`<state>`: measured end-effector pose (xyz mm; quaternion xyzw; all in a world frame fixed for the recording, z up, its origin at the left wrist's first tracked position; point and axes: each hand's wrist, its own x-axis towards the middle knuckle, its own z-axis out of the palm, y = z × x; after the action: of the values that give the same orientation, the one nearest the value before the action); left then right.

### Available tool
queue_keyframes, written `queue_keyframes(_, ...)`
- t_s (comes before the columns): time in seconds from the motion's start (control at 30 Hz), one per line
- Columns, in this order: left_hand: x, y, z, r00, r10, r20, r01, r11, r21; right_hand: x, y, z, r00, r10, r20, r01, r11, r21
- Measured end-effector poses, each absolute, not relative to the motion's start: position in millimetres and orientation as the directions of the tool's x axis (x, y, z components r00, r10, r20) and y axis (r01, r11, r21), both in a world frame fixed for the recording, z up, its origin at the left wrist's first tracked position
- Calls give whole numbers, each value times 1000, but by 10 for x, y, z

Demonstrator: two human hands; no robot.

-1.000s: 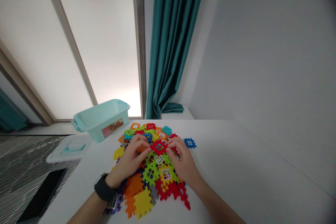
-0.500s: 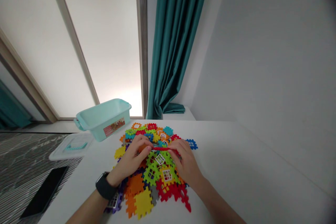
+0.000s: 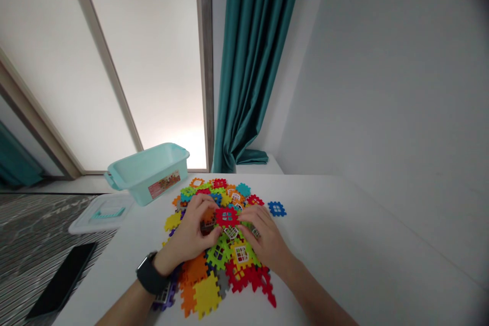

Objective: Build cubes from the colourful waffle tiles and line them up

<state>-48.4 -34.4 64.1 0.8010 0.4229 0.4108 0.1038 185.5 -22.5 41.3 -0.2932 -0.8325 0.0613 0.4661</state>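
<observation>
A red square piece with a window-like opening is held up between my hands, its flat face turned toward me. My left hand, with a dark watch on the wrist, curves round its left side, thumb near the lower edge. The fingers of my right hand pinch its right edge. Beneath both hands spreads a pile of interlocking plastic pieces, among them a yellow piece, an orange piece and a green piece, some with white window inserts.
A mint-green bin stands at the back left of the white table. Its clear lid lies beside it, over the table's left edge. A black phone-like slab is at the lower left. One blue piece lies right of the pile.
The red piece has turned from edge-on to face-on. Both hands have shifted slightly around it, and my left thumb has dropped lower.
</observation>
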Motion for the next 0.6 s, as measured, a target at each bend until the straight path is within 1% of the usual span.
queue_keyframes(0.07,-548,-323,654,262,723,639,627,-631,457,1877,-212,395,-315,612,725,438,772,-461)
queue_keyframes(0.13,-619,-302,661,227,688,689,654,-632,416,1918,-185,386,-248,657,712,450,729,-516)
queue_keyframes(0.23,-684,-278,640,210,667,715,678,-626,386,1985,-138,394,-191,694,694,458,689,-562)
queue_keyframes(0.3,-679,-275,607,238,664,709,685,-632,362,2007,-130,404,-182,695,695,452,687,-569)
queue_keyframes(0.37,-644,-283,569,278,664,694,690,-641,337,1995,-155,407,-217,676,704,436,712,-550)
queue_keyframes(0.47,-567,-312,530,309,666,679,687,-650,326,1917,-241,384,-334,653,680,396,752,-527)
queue_keyframes(0.53,-520,-335,521,325,663,674,674,-662,326,1851,-297,353,-385,666,639,385,745,-544)
queue_keyframes(0.6,-481,-353,522,346,658,669,661,-677,323,1803,-327,321,-393,687,612,387,727,-567)
